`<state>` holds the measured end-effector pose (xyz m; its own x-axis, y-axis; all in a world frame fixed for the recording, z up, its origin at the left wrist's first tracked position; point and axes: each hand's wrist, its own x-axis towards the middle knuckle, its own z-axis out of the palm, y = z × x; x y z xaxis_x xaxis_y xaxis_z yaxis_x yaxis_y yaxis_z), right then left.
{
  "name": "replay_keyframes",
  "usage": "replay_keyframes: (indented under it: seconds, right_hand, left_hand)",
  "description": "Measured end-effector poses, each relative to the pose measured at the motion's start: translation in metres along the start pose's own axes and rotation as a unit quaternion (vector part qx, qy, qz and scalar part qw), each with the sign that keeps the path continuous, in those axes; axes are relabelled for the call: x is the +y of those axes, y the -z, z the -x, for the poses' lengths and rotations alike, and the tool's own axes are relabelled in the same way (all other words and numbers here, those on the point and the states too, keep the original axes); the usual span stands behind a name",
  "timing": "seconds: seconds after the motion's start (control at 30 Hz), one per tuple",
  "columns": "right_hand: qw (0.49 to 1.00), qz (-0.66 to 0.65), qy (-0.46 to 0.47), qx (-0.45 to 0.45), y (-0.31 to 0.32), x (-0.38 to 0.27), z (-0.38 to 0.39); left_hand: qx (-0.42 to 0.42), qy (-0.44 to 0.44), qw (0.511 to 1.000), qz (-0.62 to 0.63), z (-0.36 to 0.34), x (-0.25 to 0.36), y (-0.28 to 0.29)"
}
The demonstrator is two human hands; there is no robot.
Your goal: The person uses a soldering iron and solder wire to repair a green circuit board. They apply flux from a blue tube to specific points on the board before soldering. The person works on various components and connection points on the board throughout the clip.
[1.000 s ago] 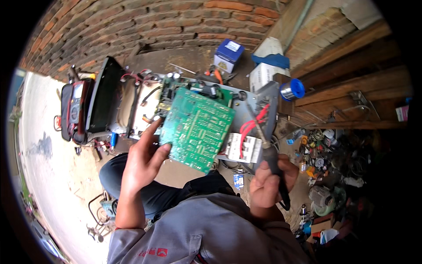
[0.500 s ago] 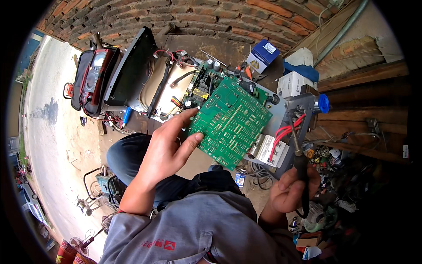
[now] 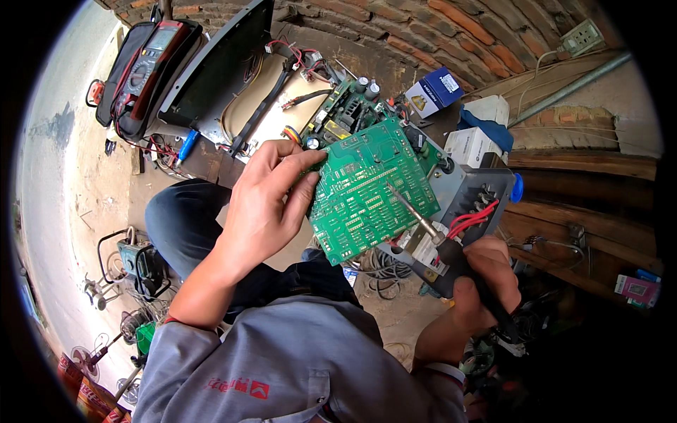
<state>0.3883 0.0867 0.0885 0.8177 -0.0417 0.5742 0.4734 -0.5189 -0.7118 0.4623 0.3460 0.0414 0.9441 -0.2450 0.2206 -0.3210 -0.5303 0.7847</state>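
Observation:
My left hand pinches the left edge of a green circuit board, tilted with its soldered side toward me. In my right hand is a soldering iron with a dark handle; its metal tip points left over the middle of the board. I cannot tell whether the tip touches. Behind the board lies an opened metal chassis with a second circuit board carrying capacitors. Red wires run at the chassis's right end, beside the iron.
A multimeter in a dark case lies at the far left, next to a black cover panel standing on edge. A blue box and a white box stand at the back right. A brick wall closes off the far side.
My right hand has brought the soldering iron left, from beside the red wires to over the board. My left hand now grips the board's edge with fingers closer together. The view has shifted.

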Motion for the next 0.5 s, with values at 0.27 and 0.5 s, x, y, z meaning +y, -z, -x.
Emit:
replay_keyframes:
  seconds: [0.27, 0.5]
  right_hand:
    - [0.996, -0.008, -0.036, -0.078, -0.01, 0.003, -0.026]
    - [0.995, -0.017, -0.078, -0.063, -0.013, 0.009, -0.023]
  left_hand:
    - [0.031, -0.069, 0.997, 0.01, 0.001, -0.019, -0.005]
    - [0.047, -0.162, 0.984, 0.048, 0.007, -0.05, -0.01]
